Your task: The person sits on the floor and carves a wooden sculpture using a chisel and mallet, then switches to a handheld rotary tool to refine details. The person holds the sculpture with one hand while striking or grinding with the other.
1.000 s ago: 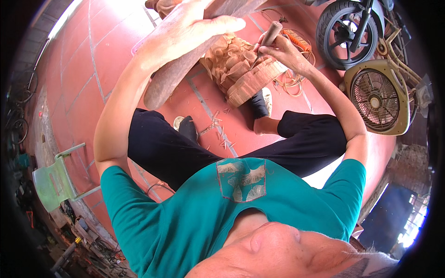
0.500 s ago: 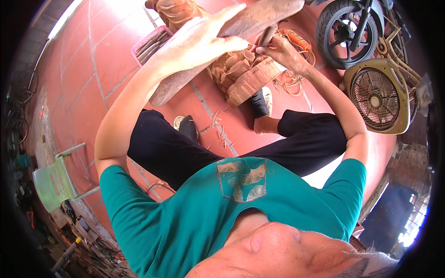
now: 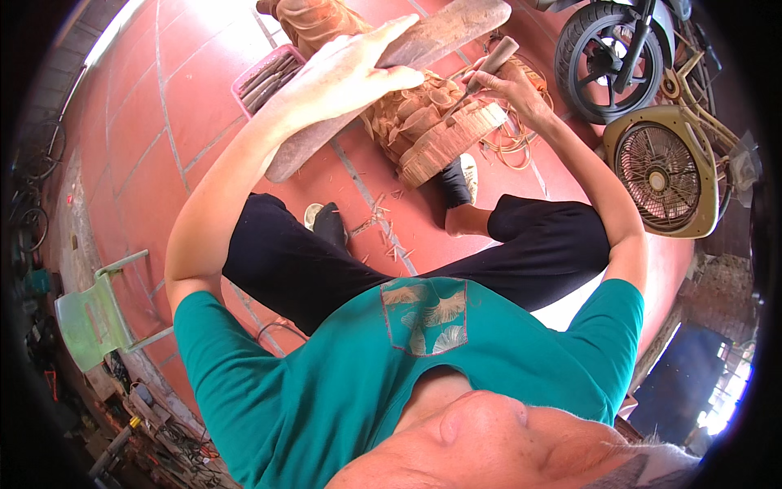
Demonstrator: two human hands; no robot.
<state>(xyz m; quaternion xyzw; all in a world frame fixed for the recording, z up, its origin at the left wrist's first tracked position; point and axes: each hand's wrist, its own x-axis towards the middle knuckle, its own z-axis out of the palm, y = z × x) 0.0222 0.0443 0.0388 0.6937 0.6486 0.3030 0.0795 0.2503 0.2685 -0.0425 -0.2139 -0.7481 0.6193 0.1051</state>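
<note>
Carved wood block (image 3: 428,126) sits upper centre of frame: orange-brown, ruffled relief, paler plain band lower right. My right hand (image 3: 507,85) is closed round a chisel (image 3: 499,55), tip seemingly against the block. My left hand (image 3: 338,77), thumb and forefinger spread, grips a grey-brown wooden bat (image 3: 448,34).

And the left grip (image 3: 338,81) covers the middle of the wooden bat (image 3: 448,37), some of its fingers out of sight! That bat, in turn, blocks part of the carved block (image 3: 456,138). Over at the chisel (image 3: 498,55), the tip's too small to tell whether it's biting! The left forearm (image 3: 213,204) screens a corner of the pink tray (image 3: 239,98); the top edge slices off a 2nd brown carving (image 3: 314,23) and the motorbike (image 3: 570,69). Lower left, the clutter (image 3: 163,432) is a blur!
</note>
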